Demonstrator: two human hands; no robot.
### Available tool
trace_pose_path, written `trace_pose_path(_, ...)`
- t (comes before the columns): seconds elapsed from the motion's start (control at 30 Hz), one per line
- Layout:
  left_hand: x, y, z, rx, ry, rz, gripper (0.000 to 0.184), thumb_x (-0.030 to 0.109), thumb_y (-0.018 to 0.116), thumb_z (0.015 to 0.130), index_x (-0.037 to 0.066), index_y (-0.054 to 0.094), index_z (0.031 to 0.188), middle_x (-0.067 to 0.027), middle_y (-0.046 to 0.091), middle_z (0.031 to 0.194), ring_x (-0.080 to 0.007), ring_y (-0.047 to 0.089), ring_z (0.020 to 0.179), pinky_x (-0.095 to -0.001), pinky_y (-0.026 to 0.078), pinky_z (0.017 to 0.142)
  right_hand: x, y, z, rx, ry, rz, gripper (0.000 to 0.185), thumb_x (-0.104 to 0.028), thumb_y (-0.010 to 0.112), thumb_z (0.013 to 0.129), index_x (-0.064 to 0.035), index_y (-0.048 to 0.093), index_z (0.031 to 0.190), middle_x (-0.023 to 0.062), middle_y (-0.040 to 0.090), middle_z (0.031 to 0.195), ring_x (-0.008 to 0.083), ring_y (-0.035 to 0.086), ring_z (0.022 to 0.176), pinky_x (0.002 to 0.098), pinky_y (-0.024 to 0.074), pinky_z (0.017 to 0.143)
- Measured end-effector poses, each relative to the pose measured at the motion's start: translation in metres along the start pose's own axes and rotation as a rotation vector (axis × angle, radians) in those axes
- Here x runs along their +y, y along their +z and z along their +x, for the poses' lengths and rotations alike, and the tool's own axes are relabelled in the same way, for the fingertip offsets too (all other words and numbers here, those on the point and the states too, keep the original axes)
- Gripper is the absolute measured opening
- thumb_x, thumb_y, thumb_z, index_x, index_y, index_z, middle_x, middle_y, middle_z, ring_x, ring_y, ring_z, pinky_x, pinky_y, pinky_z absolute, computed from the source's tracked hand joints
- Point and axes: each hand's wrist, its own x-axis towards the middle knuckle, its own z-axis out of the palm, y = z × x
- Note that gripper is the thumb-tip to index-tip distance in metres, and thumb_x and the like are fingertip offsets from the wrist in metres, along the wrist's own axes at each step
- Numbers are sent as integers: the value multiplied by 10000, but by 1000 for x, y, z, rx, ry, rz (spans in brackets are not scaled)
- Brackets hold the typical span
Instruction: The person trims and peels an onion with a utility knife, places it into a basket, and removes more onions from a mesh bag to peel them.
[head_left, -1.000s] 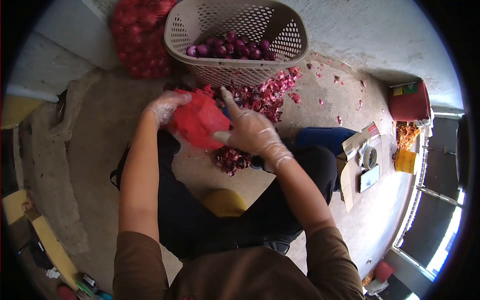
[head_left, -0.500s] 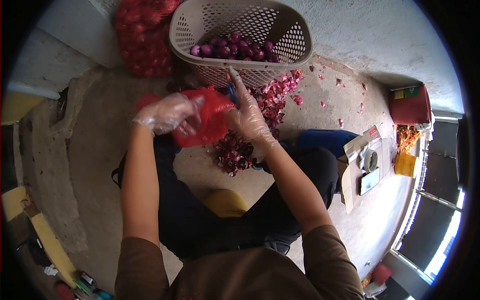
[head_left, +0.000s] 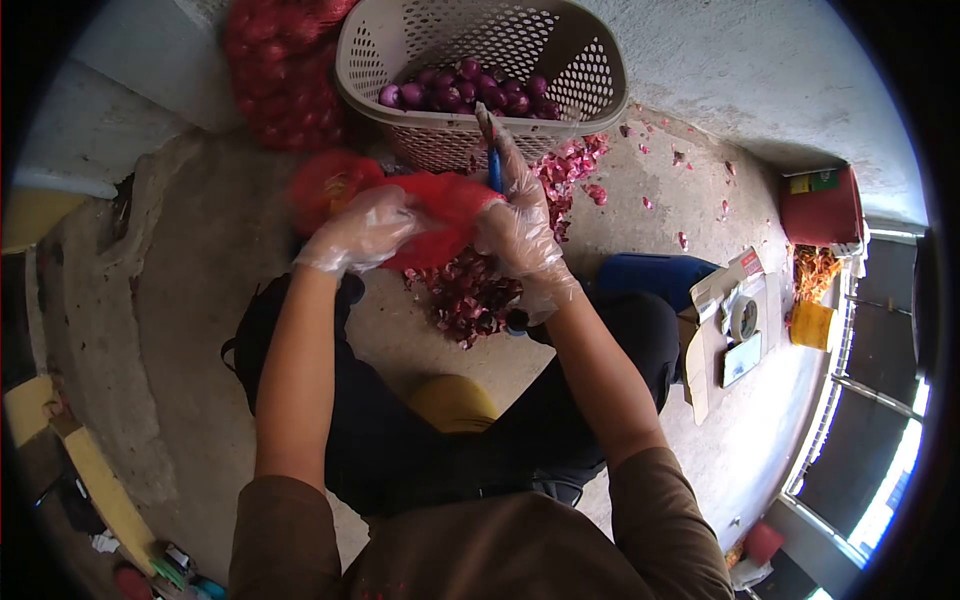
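At the far left of the work, a full red mesh sack of onions (head_left: pixel 275 85) leans against the wall, beyond the person's reach-line and apart from both hands. Next comes the left hand (head_left: pixel 370 232), in a clear plastic glove, its fingers curled together and gripping the near edge of a loose red net (head_left: pixel 445 222). The net lies between the two hands, its long axis running crosswise in front of the body; one bunched end spreads beyond the left hand's fingers, away from the person, while the other ends at the right hand. Neither hand is nearer, since both touch it.

Below the net, onion skins (head_left: pixel 465 305) are heaped on the floor. Just beyond it stands a perforated basket (head_left: pixel 415 145) with purple onions (head_left: pixel 465 90) inside.

The right hand (head_left: pixel 522 235), gloved too, pinches the net's right end between thumb and bent fingers, while its index finger points straight away from the body toward the basket. A slim blue object (head_left: pixel 494 168) shows beside that finger; it may be a tool handle, but blur hides its form. Farther right are a blue container (head_left: pixel 655 280) and opened cardboard (head_left: pixel 702 365), clear of both hands.
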Motion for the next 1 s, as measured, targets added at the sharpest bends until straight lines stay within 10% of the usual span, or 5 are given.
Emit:
trace_pose_path(0.23, -4, 32, 28, 277, -277, 147, 254, 171, 564, 863, 51, 669, 1061, -216, 674, 948, -378, 646, 871, -444, 505, 779, 4, -12, 2, 65, -63, -22, 758, -19, 499, 838, -97, 264, 1555, -2, 582, 934, 28, 439, 637, 192, 415, 551)
trace_pose_path(0.43, 38, -1, 2, -216, -614, 47, 285, 281, 618, 833, 45, 693, 973, -198, 685, 872, -374, 649, 895, -436, 503, 765, 16, -13, 13, 237, 14, 88, 672, -127, 655, 929, -54, 335, 1515, 0, 593, 1026, 59, 531, 867, 200, 468, 768)
trace_pose_path(0.7, 36, -4, 1, 4, -22, 500, 254, 232, 624, 810, 78, 699, 998, -157, 663, 959, -344, 634, 905, -426, 508, 791, 17, -12, 11, 200, 54, -35, 697, -328, 628, 977, -1, 317, 1508, 26, 596, 1049, 56, 496, 851, 199, 448, 774)
trace_pose_path(0.83, -38, 46, 17, -14, 576, 868, 189, 173, 553, 853, 98, 679, 972, -110, 645, 844, -277, 620, 802, -407, 498, 746, 8, -5, 8, 141, 23, -21, 690, -316, 614, 978, 17, 315, 1503, 122, 549, 1293, 138, 503, 1115, 262, 398, 971)
trace_pose_path(1.0, -73, 104, 52, -62, 324, 849, 188, 176, 561, 853, 97, 678, 978, -103, 646, 849, -269, 620, 798, -401, 499, 741, -5, 15, -4, -87, -118, 50, 671, -162, 648, 934, 13, 329, 1498, 144, 399, 1510, 200, 328, 1409, 326, 237, 1157)
